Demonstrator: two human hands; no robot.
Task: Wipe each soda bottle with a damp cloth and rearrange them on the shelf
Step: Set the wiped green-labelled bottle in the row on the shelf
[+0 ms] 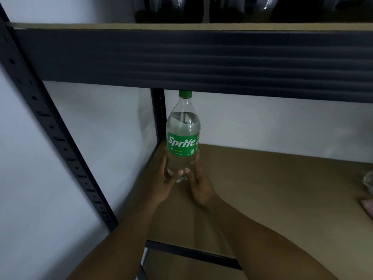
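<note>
A clear Sprite bottle (182,136) with a green cap and green label stands upright at the back left corner of the brown shelf board (272,190). My left hand (164,182) grips its lower body from the left. My right hand (198,186) grips it from the right, and both thumbs meet on the front near the base. At the right edge lies a pinkish cloth (367,206), only partly in view. Another clear bottle (368,181) shows at the right edge, mostly cut off.
A dark metal beam (191,59) of the upper shelf runs just above the bottle's cap. Dark soda bottles (169,11) stand on that upper shelf. A black perforated post (60,142) stands at the front left, another post (158,114) behind the bottle. White walls close the back and left.
</note>
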